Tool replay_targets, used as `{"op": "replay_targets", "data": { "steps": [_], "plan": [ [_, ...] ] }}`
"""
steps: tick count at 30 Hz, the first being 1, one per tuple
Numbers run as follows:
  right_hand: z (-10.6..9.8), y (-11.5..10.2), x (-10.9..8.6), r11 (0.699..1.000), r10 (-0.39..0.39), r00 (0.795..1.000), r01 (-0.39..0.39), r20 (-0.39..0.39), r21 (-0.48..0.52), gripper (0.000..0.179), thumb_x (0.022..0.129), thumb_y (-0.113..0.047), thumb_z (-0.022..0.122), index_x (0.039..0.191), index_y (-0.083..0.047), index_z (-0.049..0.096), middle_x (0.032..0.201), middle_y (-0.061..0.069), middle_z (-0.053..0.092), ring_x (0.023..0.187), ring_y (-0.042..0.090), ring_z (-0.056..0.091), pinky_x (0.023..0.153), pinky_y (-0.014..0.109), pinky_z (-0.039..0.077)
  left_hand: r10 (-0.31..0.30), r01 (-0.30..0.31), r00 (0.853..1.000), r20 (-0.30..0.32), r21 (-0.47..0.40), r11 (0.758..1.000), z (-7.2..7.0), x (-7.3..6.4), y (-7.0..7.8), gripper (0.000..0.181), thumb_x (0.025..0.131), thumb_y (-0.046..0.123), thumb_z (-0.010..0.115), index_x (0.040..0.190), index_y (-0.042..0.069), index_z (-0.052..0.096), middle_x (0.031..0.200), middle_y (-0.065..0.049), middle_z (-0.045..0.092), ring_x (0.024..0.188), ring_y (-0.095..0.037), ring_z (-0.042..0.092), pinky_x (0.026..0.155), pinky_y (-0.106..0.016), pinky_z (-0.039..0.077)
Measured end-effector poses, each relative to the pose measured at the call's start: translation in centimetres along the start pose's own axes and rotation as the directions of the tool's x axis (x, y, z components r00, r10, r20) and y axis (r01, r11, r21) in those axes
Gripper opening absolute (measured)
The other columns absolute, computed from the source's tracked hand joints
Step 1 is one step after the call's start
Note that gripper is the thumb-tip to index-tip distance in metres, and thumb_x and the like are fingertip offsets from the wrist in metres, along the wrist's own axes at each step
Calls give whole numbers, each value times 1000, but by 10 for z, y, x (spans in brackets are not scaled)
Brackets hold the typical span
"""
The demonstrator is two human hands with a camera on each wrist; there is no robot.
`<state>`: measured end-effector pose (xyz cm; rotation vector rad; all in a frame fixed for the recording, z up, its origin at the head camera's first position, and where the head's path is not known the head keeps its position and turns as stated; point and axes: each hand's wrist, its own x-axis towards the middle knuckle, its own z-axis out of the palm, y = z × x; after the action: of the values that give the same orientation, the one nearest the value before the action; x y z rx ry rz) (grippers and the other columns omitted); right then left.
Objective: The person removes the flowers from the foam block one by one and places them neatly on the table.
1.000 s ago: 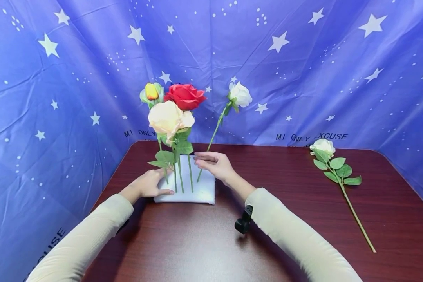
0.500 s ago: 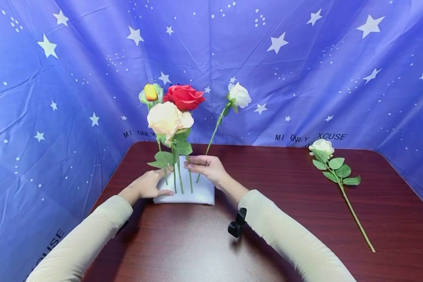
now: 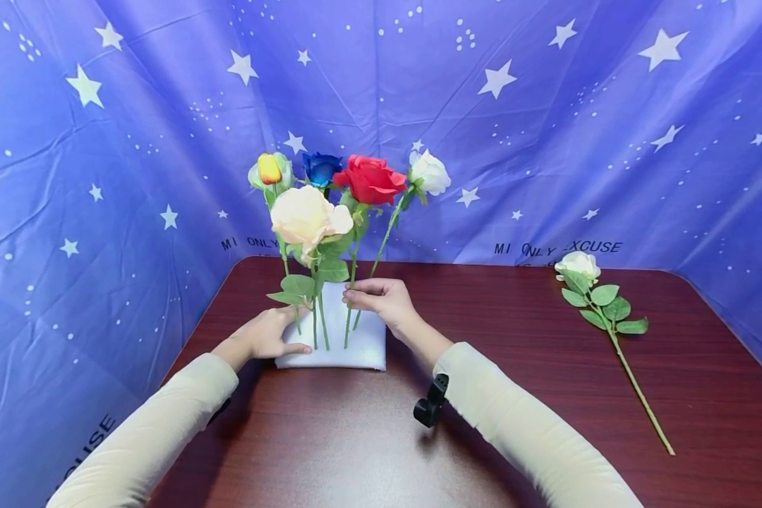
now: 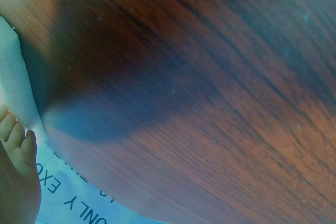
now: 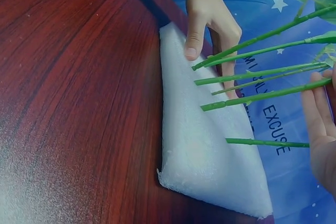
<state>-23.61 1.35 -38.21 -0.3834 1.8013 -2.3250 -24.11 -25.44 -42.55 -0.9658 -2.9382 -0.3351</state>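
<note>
A white foam block [image 3: 370,347] holds several artificial flowers by their stems. My right hand [image 3: 386,302] pinches the stem of the red rose [image 3: 371,180], whose lower end stands in the foam. To its left are a blue rose [image 3: 321,169], a large cream rose [image 3: 305,215] and a yellow-orange tulip [image 3: 269,169] with a pale bloom behind it. A white rose [image 3: 430,173] leans to the right. My left hand [image 3: 265,334] rests spread on the block's left side; in the right wrist view its thumb [image 5: 193,45] presses the foam beside the stems.
Another white rose [image 3: 579,268] lies on the right of the dark wooden table [image 3: 514,339], its stem pointing toward the front. A blue star-printed cloth [image 3: 381,85] hangs around the back and sides. A black wrist device [image 3: 430,402] hangs below my right sleeve.
My right hand moved left from near the leaning white rose, took the red rose's stem and tilted it right. The blue rose behind came into view. My left hand stayed put.
</note>
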Motion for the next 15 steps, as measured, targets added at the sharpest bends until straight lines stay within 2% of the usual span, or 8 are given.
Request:
{"op": "replay_targets", "data": {
  "steps": [7,15],
  "plan": [
    [-1,-3,0,999,-24,1000,25,14,-25,30,84,8,65,111,23,59,84,4,77,73,7,72,79,33,60,-5,5,1000,-7,3,1000,2,0,0,81,75,54,72,136,4,54,135,-20,58,119,-34,61,99,-46,50],
    [-3,-3,-1,998,-50,999,50,9,-31,29,86,8,63,111,23,59,86,9,76,75,6,71,80,34,60,4,-4,1000,-13,-7,1000,3,1,0,80,76,54,72,134,3,55,138,-20,56,122,-34,59,101,-46,49]
  ]
}}
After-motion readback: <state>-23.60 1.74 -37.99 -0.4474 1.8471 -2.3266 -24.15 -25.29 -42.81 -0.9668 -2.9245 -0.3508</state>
